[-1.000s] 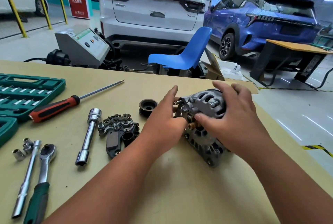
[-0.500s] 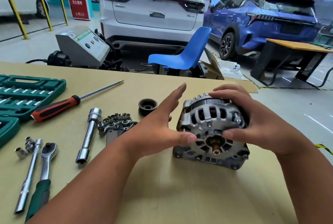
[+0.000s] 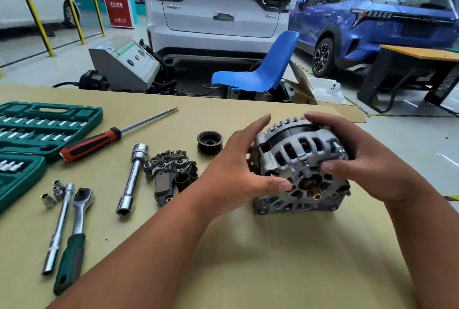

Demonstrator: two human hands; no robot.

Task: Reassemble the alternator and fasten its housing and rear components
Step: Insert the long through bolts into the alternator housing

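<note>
Tan cardboard covers the bench [image 3: 273,259]. Green socket case [image 3: 37,129] lies open at the far left edge, rows of bits seated in it. Alternator [image 3: 298,157] stands on its rim on the bench, right of centre, with the shaft end [image 3: 314,190] facing the camera and the housing halves together. Right hand [image 3: 367,167] grasps the alternator: fingers curl over the top of the housing and the thumb lies on the front face above the shaft. Left hand [image 3: 238,172] does not clasp: its fingers are straight and point away from the camera along the left side of the housing, with the thumb tip touching the front face. Red-and-black screwdriver [image 3: 99,141] lies diagonally beside the case, tip pointing away. Green-handled ratchet [image 3: 77,234] and a chrome extension bar [image 3: 59,226] lie side by side near the left front. Chrome tubular wrench [image 3: 133,179] lies between the ratchet and the dark rectifier assembly [image 3: 171,172], which sits on the bench just left of the left wrist, apart from the alternator. Black pulley [image 3: 210,141] rests beyond it, near the left fingers but not touching. Loose sockets [image 3: 53,193] cluster at the head of the extension bar.
</note>
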